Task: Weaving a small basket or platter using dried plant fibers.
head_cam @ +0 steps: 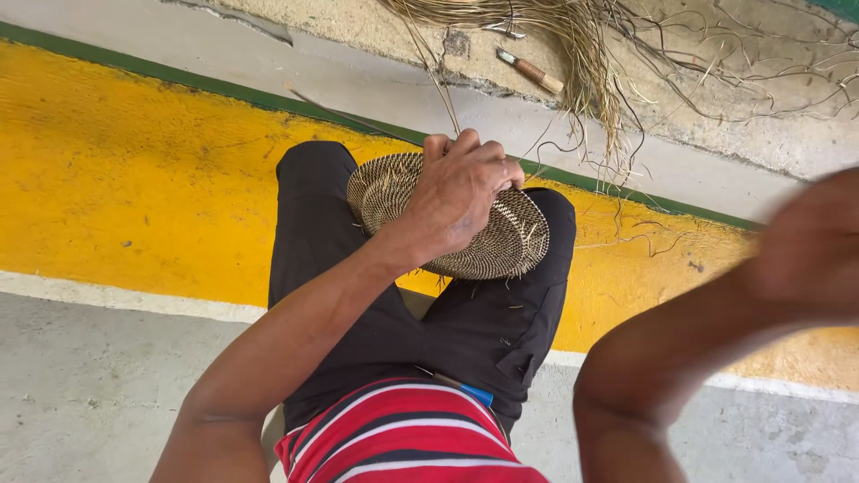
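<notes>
Mid-frame, our left hand point(461, 192) clasps the woven basket point(501, 241); our blurred right hand point(805, 246), far right, perhaps clenched, we cannot tell.

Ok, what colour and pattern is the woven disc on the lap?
Tan with dark brown woven bands on the disc, held by the left hand; head view.

I look down on a concrete floor point(89, 394) crossed by a broad yellow painted band point(134, 179), edged with a white line point(116, 300) near me and a green stripe point(179, 79) beyond. Farther off runs rough, cracked concrete, possibly a kerb point(761, 134). Daylight seems even.
</notes>
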